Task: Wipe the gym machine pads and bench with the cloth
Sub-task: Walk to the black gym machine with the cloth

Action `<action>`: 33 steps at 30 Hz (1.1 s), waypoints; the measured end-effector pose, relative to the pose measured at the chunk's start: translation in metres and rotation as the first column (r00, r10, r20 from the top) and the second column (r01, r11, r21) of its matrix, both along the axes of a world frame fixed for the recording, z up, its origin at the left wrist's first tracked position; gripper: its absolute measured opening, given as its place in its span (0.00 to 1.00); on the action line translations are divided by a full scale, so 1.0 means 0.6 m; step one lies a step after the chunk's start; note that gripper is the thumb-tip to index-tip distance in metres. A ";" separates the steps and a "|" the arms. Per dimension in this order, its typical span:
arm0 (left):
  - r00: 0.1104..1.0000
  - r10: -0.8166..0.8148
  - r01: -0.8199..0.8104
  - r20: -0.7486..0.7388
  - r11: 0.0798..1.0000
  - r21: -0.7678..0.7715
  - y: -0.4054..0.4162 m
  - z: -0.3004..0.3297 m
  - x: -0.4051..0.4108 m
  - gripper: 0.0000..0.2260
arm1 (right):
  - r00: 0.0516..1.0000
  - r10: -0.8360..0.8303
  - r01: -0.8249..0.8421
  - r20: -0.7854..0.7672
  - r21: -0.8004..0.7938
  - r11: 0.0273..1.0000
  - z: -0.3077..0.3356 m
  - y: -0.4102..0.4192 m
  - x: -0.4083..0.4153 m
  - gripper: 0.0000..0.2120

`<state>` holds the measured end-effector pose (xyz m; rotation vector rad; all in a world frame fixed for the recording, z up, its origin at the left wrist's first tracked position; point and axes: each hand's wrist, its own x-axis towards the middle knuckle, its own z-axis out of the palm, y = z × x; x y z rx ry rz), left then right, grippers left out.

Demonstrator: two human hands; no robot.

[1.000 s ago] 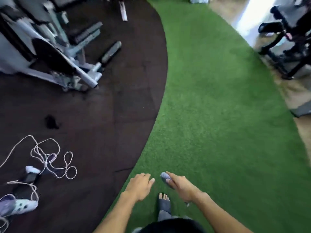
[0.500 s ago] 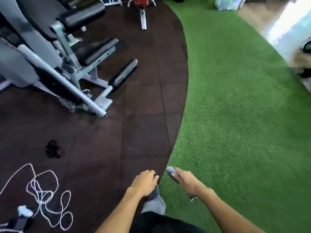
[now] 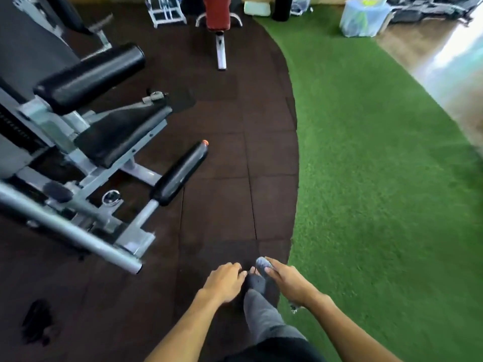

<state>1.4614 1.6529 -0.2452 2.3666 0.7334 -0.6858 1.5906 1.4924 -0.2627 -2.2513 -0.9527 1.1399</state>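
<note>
Two bare hands are held low and close together, both well short of any pad. The right hand is closed around a small bunched grey cloth, whose tip is seen poking out past the fingers. The left hand is loosely curled and empty, nothing gripped.

Since a second ago the view has been carried off the green turf and onto the dark rubber floor tiles. The grey steel gym machine is now seen far larger, up and to the left of the left hand. This is judged an approach step: no wiping is started yet, and contact looks close.

The nearest target is taken to be the black cylindrical foam roller pad, ahead and left of the left hand. The black padded seat and the larger black roller pad are found beyond it, further left. A red upright bench is seen far ahead of both hands.

The silver steel tube juts out left of the left hand and may be bumped on the reach. A small black object, too blurred to identify, is left on the floor far left. A foot in a grey sock is placed between the hands.
</note>
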 end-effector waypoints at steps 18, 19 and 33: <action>0.995 0.095 -0.095 0.018 0.995 -0.025 0.644 -0.007 0.811 0.17 | 0.999 0.037 -0.035 -0.030 0.062 0.997 0.006 0.665 0.827 0.51; 0.995 0.098 -0.097 0.008 0.995 -0.021 0.687 -0.005 0.852 0.18 | 0.999 0.039 -0.039 -0.018 0.039 0.998 0.009 0.708 0.868 0.46; 0.876 0.479 -0.480 0.052 0.877 0.017 1.253 0.012 1.212 0.19 | 0.884 0.468 -0.468 -0.004 -0.022 0.884 0.050 1.393 1.300 0.29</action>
